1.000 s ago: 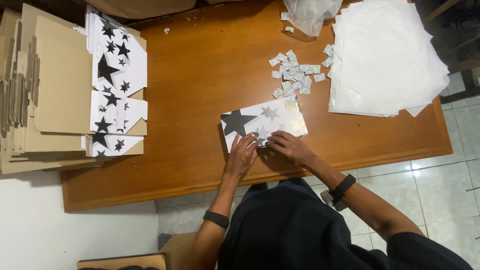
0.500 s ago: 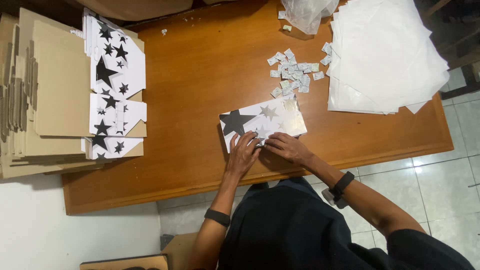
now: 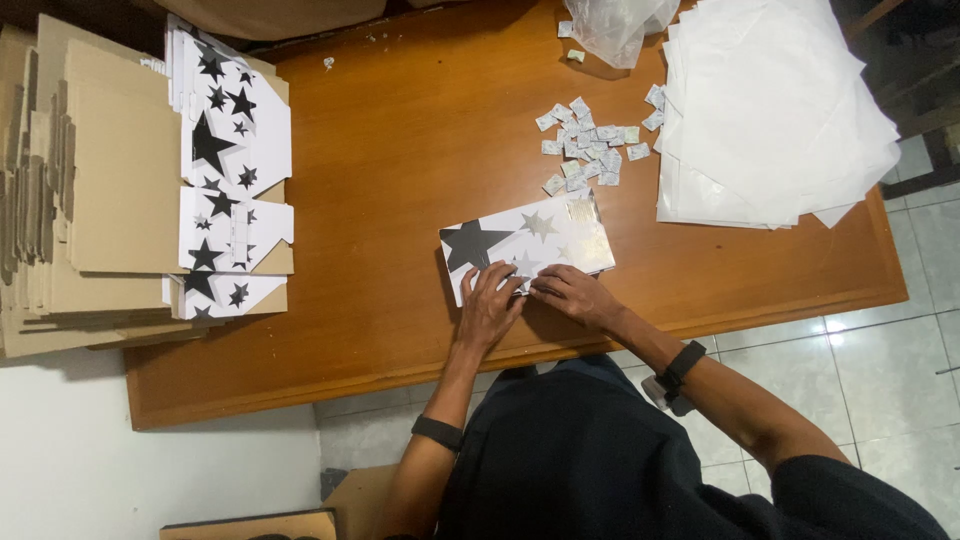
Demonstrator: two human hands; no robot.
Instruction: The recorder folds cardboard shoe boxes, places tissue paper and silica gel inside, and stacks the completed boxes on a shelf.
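Note:
A flat white box printed with black and grey stars (image 3: 525, 243) lies on the wooden table (image 3: 400, 150) near its front edge. My left hand (image 3: 487, 308) presses on the box's near edge with its fingers curled over it. My right hand (image 3: 570, 294) rests beside it, fingertips on the same near edge. Both hands touch the box and almost meet at its middle. Dark bands sit on both wrists.
Stacks of flat brown cardboard and star-printed box blanks (image 3: 215, 180) fill the table's left end. Several small paper packets (image 3: 590, 150) lie scattered behind the box. A pile of white tissue sheets (image 3: 770, 110) lies at right, a clear plastic bag (image 3: 620, 25) at the back.
Both hands stay on the box's near edge; the fingers have shifted slightly along it. The box has barely moved.

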